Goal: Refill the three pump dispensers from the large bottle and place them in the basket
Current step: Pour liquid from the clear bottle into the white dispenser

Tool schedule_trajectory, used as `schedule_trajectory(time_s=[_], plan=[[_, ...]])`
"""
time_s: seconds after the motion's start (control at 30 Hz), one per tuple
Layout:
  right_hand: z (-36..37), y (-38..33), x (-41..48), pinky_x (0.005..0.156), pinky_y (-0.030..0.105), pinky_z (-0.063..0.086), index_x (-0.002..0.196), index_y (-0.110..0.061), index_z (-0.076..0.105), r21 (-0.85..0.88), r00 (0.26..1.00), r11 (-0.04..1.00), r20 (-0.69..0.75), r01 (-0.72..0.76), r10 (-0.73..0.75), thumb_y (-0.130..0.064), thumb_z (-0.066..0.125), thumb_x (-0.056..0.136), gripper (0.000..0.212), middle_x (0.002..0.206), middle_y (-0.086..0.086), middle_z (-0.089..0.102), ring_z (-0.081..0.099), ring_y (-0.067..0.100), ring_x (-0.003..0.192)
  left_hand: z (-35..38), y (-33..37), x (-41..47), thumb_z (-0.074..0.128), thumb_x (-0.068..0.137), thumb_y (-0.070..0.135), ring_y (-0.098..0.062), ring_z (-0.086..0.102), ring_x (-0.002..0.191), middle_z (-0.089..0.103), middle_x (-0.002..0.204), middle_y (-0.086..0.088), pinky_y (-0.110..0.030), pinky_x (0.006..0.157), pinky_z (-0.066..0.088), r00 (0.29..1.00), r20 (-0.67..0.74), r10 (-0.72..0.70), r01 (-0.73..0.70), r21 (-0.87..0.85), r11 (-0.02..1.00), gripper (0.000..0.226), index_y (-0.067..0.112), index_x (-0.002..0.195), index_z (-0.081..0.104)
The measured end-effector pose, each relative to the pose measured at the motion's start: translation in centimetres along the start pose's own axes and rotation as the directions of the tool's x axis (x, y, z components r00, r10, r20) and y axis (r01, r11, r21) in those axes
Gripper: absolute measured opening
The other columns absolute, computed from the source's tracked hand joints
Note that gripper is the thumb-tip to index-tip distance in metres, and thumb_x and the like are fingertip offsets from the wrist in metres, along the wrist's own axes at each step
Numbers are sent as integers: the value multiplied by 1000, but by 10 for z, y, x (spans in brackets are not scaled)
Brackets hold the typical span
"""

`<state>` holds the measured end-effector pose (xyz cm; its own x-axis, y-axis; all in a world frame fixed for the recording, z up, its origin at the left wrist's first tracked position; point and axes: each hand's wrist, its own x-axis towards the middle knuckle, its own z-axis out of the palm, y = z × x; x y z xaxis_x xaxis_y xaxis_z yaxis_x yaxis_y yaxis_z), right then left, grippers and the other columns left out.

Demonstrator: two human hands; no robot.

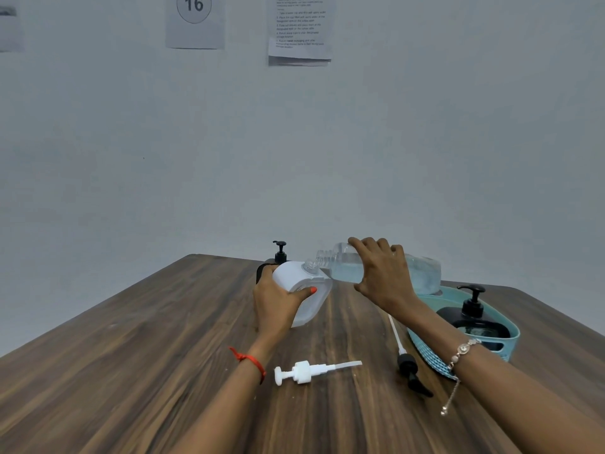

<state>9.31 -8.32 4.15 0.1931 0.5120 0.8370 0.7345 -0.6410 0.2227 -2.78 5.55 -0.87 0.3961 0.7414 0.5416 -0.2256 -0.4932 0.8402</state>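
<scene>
1. Your left hand [278, 299] is curled closed in a grip, thumb on top, forearm reaching forward.
2. Your right hand [381, 268] is clamped closed from above, wrist bent, forearm angled inward.

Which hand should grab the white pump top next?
Probably the left hand. The white pump lies nearer its wrist, while the right hand holds the tilted large bottle, which must be set down first. The left would have to release the white dispenser.
</scene>
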Motion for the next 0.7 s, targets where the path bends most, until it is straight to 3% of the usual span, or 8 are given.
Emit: schedule_trajectory(time_s=[0.23, 0.47, 0.7], plan=[[1, 0, -1, 65, 41, 49, 109, -12, 61, -10, 1000, 1000, 0, 5, -5, -9, 87, 33, 80, 87, 7, 68, 62, 29, 72, -2, 0, -2, 89, 56, 20, -14, 52, 91, 56, 100, 6, -24, 72, 40, 1000, 0, -19, 19, 1, 1000, 64, 16, 110, 56], [0, 0, -3, 69, 44, 48, 114, -12, 60, 8, 998, 1000, 56, -11, 11, -8, 85, 40, 78, 93, 9, 67, 62, 31, 79, 0, 0, -3, 89, 55, 21, -14, 53, 91, 59, 104, 2, -23, 70, 40, 1000, 9, -24, 24, 3, 1000, 66, 14, 112, 57], [-7, 0, -6, 84, 45, 39, 127, -13, 50, 35, 988, 999, 154, -36, 30, -6, 74, 61, 70, 111, 11, 62, 55, 34, 98, 2, -1, -5, 89, 55, 21, -15, 54, 92, 61, 107, -2, -24, 72, 40, 999, 24, -38, 38, -10, 999, 66, 15, 112, 57]])
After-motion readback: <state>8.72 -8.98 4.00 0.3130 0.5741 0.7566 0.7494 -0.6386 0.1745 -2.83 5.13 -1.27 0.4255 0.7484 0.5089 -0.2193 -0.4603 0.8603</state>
